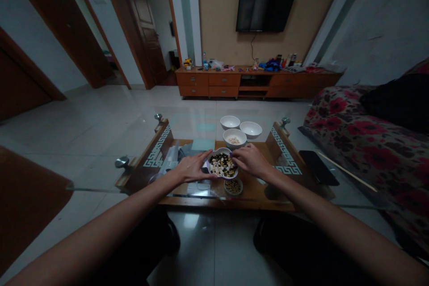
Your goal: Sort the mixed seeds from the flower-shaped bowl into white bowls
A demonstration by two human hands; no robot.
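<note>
Here, a scalloped bowl [219, 149] holds black, yellow and cream pieces [221, 164]. The left hand [195, 167] grips it; the right hand's [250, 159] hold is unclear.

Arms [134, 205] outstretched, left hand [191, 167] clasped, right hand [250, 159] curled

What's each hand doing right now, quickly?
Left hand: closed on the rim of the scalloped bowl of mixed beans, holding it.
Right hand: fingers bent at the bowl's right side; whether they pinch anything cannot be told.
</note>
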